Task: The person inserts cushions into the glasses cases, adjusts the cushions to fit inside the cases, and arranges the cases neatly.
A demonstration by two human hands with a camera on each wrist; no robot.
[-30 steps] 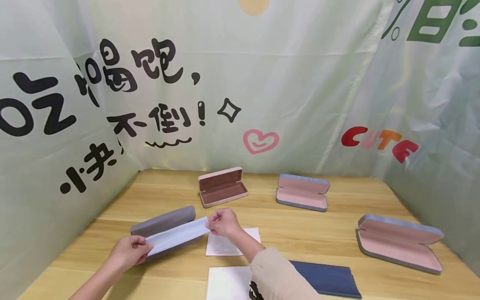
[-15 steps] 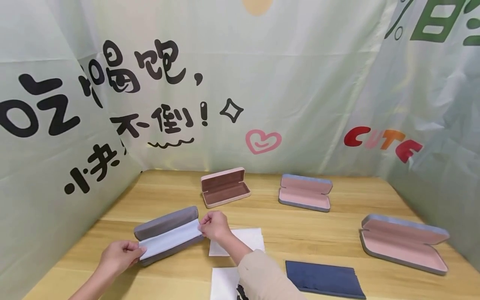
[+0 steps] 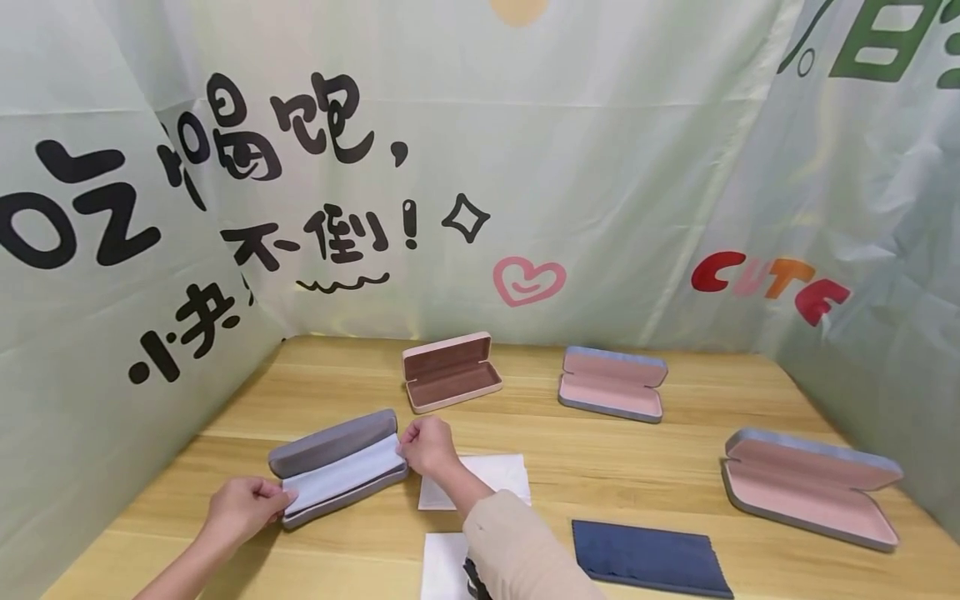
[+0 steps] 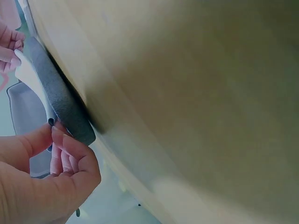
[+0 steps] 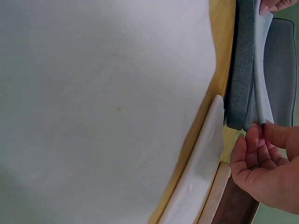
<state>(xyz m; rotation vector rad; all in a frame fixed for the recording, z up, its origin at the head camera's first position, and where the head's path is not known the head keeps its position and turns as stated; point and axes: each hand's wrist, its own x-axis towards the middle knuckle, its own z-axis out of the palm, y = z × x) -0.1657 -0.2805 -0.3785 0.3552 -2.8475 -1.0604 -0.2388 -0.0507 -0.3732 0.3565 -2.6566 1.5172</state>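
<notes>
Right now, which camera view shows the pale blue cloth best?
The head view: the pale blue cloth shows its broad face, spanning left hand to right hand. Both wrist views show it only as a narrow strip.

Wooden table (image 3: 630,467), four cases (image 3: 333,442), white cloths (image 3: 480,473), navy cloth (image 3: 651,557)

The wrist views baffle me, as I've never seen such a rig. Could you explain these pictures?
There is no machine, only a bare-handed person. The wide picture comes from a camera worn on the head; each sideways-looking close-up comes from one worn on a wrist. A grey case, a pink case and two blue cases stand open on the table, where a navy cloth and two white sheets lie too. The left hand and right hand pinch opposite ends of a pale cloth at the grey case's lower half.
</notes>
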